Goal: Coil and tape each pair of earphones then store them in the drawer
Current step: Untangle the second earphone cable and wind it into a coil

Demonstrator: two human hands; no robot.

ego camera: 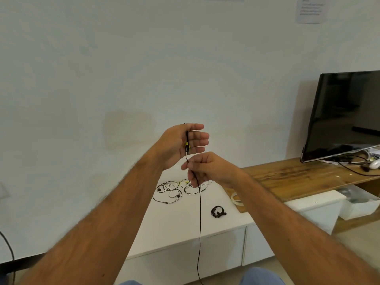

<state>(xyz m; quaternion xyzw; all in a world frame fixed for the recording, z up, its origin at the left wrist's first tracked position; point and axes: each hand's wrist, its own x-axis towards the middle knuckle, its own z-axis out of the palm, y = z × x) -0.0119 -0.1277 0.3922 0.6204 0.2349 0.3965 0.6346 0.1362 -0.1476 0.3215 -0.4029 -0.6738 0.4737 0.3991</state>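
Note:
My left hand (181,144) is raised in front of the wall, fingers stretched out, with a black earphone cable (199,223) and its yellow-marked piece pinned under the thumb against the palm. Just below it, my right hand (202,167) pinches the same cable, which hangs straight down past the cabinet front. On the white cabinet top (174,223) lie loose, tangled earphones (174,190) and one small coiled black pair (218,211). A white tape roll (236,199) lies partly hidden behind my right forearm. Drawer fronts (222,245) sit below the top.
A wooden shelf (298,177) runs right from the cabinet and carries a dark TV (345,116), cables and a small white object (374,164). A clear plastic box (357,202) stands beneath the shelf. A black cord (8,249) hangs at the far left.

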